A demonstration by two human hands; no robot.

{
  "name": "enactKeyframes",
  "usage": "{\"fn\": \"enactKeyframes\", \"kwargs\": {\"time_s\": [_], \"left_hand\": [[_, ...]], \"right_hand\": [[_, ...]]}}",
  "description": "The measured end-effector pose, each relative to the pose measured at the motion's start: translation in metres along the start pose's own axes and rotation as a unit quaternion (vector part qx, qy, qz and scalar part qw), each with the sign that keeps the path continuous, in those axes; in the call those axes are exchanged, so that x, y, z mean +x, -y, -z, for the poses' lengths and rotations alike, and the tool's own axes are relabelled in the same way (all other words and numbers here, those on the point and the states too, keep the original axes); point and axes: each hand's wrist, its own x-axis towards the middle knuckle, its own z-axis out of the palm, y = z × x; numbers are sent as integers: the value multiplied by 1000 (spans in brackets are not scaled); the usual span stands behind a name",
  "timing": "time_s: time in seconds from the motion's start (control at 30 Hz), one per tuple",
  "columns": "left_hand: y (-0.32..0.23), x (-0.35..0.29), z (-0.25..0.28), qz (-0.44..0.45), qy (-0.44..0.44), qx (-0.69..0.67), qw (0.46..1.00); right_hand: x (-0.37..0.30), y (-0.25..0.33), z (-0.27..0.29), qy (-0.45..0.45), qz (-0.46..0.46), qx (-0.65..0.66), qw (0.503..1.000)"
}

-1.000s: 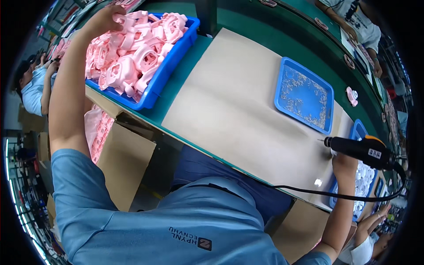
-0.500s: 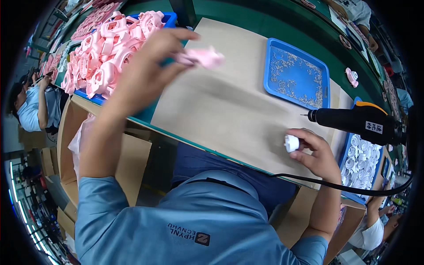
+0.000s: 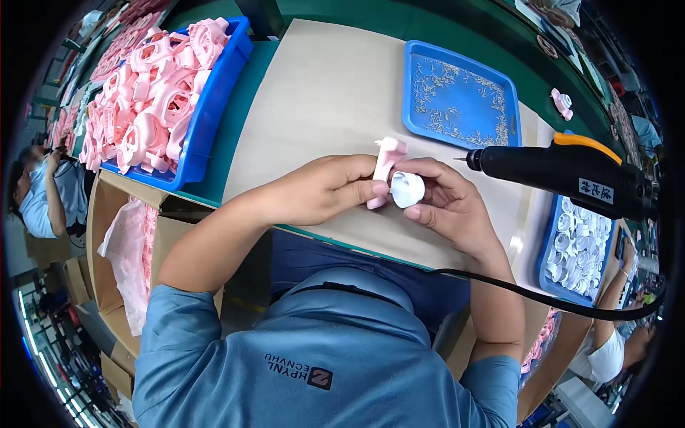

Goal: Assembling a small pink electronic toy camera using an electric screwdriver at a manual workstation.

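Over the middle of the work surface, my left hand [image 3: 335, 187] is closed on a pink plastic part [image 3: 388, 160], held upright between thumb and fingers. Right beside it, my right hand [image 3: 453, 203] grips a white round plastic cap [image 3: 407, 190] by its side. The two parts are close together; whether they touch, I cannot tell. A black electric screwdriver [image 3: 556, 165] with an orange lever lies just right of my right hand, its bit pointing left.
A blue bin [image 3: 207, 118] heaped with pink parts stands at the left. Behind my hands is a blue tray [image 3: 409, 85] of small screws. Another blue bin [image 3: 546, 260] with white caps sits at the right, and the screwdriver's black cable [image 3: 514, 287] crosses my right forearm.
My left hand has come from beside the pink bin to the middle, carrying the pink part. My right hand has moved left and up with the white cap, bringing both together.
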Motion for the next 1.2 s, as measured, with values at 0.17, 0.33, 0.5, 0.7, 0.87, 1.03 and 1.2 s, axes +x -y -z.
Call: {"fn": "enactKeyframes", "kwargs": {"time_s": [0.17,0.33,0.5,0.7,0.87,1.03,1.2], "left_hand": [[23,1,-15,-85,-72,-347,931],[22,9,-20,-141,-98,-380,909],[21,8,-21,-140,-90,-368,915],[20,11,-27,-144,-109,-321,930],[18,14,-34,-140,-110,-320,931],[20,15,-37,-139,-119,-307,934],[20,22,-40,-156,-119,-283,939]], "right_hand": [[0,12,5,2,61,77,995],[-7,14,2,-71,86,-12,994],[-5,15,-8,-118,105,-136,978],[-4,18,-16,-131,133,-236,954],[-10,22,-16,-134,155,-280,938],[-16,29,-21,-135,123,-349,919],[-19,30,-24,-162,145,-385,897]]}}
